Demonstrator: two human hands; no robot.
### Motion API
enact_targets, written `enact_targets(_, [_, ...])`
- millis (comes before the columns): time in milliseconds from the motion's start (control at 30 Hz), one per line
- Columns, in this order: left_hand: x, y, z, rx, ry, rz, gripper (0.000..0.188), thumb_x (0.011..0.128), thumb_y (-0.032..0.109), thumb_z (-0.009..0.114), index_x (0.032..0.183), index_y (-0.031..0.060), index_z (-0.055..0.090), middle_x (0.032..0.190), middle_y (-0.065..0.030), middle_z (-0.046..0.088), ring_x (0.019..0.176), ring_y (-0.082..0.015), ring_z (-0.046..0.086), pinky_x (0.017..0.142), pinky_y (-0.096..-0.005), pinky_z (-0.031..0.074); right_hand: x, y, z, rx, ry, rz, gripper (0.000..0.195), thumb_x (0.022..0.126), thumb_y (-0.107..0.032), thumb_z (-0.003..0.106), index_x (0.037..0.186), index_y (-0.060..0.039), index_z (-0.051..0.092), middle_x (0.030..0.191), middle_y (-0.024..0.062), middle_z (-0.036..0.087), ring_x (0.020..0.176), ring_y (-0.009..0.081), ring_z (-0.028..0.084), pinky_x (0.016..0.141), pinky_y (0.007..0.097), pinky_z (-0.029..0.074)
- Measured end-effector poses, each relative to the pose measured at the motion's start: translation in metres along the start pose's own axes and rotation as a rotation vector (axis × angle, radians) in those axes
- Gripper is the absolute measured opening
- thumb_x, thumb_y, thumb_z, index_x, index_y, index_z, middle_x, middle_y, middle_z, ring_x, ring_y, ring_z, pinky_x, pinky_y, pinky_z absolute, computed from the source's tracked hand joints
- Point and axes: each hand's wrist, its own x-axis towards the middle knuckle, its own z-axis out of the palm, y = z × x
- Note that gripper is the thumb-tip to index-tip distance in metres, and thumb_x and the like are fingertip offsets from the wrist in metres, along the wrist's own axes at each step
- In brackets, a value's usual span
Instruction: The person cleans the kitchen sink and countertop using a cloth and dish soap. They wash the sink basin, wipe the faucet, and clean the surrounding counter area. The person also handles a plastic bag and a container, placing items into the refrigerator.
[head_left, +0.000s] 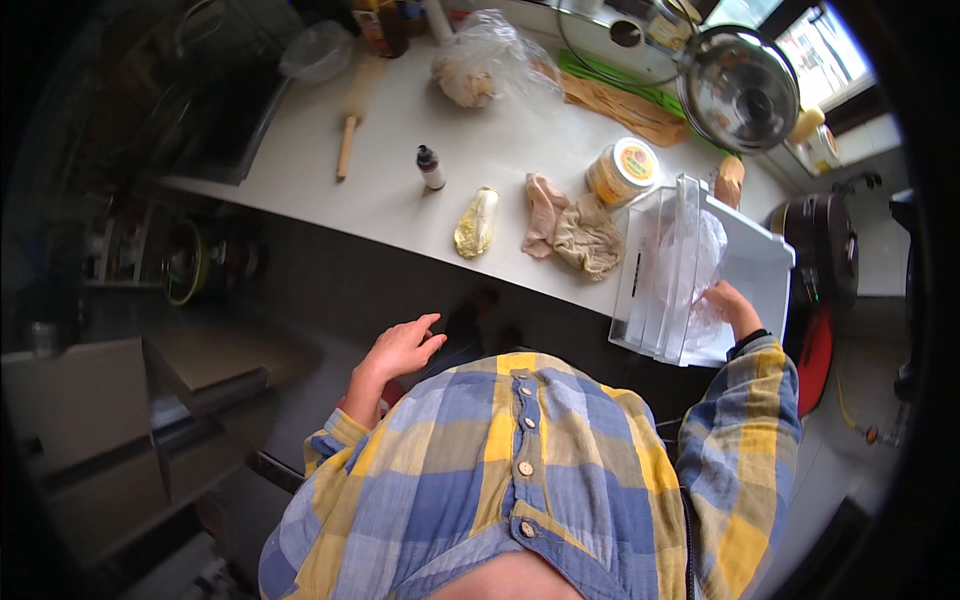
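Observation:
My right hand (727, 304) reaches into a white freezer drawer (761, 259) with a clear plastic front. Its fingers are curled on a thin translucent plastic bag (694, 244) inside; what the bag holds is hard to make out. My left hand (401, 346) hangs in front of the counter's edge, holding nothing, its fingers apart. Left of the drawer, a crumpled beige cloth (589, 238) and a pinkish cloth (544, 214) lie touching. A small Chinese cabbage (477, 223) lies farther left. Behind the cloths stands a plastic tub (611, 184) with a white lid.
The white counter (390, 217) also bears a small dark-capped bottle (430, 168), a wooden-handled brush (349, 146) and a clear bag with food (480, 71). A glass pot lid (739, 90) leans by the window. A dark rice cooker (817, 240) stands right of the drawer.

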Motion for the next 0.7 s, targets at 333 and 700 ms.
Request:
enact_targets(333, [-0.061, -0.027, -0.001, 0.024, 0.183, -0.102, 0.051, 0.089, 0.033, 0.054, 0.13, 0.004, 0.047, 0.106, -0.0164, 0.065, 0.1, -0.0321, 0.061, 0.085, -0.0374, 0.047, -0.069, -0.059, -0.052, -0.438, 0.188, -0.031, 0.055, 0.078, -0.038, 0.068, 0.112, 0.0044, 0.059, 0.097, 0.0192, 0.065, 0.088, 0.0341, 0.065, 0.067, 0.0452, 0.054])
enact_targets(700, [-0.103, -0.129, -0.062, -0.057, 0.228, -0.092, 0.051, 0.089, 0.037, 0.054, 0.128, 0.0047, 0.047, 0.113, -0.0192, 0.061, 0.107, -0.0349, 0.057, 0.091, -0.0419, 0.045, -0.254, -0.224, 0.034, 0.188, 0.459, -1.154, 0.03, 0.096, -0.01, 0.049, 0.124, -0.0016, 0.054, 0.101, 0.0082, 0.064, 0.095, 0.014, 0.06, 0.08, 0.0253, 0.048])
